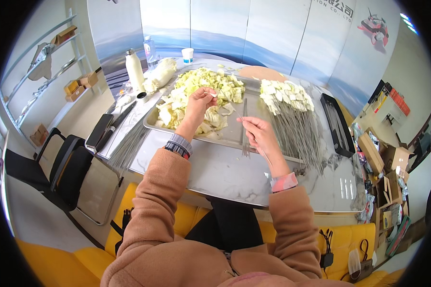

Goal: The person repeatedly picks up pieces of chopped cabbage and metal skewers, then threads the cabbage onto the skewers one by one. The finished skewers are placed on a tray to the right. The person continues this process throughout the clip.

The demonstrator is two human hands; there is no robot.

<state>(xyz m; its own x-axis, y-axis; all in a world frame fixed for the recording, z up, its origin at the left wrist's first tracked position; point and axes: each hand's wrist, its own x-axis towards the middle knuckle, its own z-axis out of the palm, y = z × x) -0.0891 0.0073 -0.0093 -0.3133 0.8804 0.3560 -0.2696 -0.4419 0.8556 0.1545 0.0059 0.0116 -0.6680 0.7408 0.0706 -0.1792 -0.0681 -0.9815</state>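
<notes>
My left hand (202, 101) pinches a small pale piece of cabbage (213, 94) between thumb and fingers, over a heap of cut cabbage (209, 79) in a shallow metal tray (237, 125). To the right, my right hand (259, 134) grips a thin metal skewer (267, 158) whose upper end points up and left toward the left hand. A few loose skewers (245, 111) lie across the tray's near rim, beside the right hand. Farther right, a dense row of skewers (298, 129) carries cabbage pieces (285, 96) at the far ends.
Left on the marble-patterned table (215, 168) lie a bundle of skewers (129, 145), a knife (120, 120), a whole cabbage (161, 76) and a white bottle (134, 70). A paper cup (187, 56) stands behind. At right sits a black box of skewers (337, 125); cardboard boxes (391, 158) are piled beyond.
</notes>
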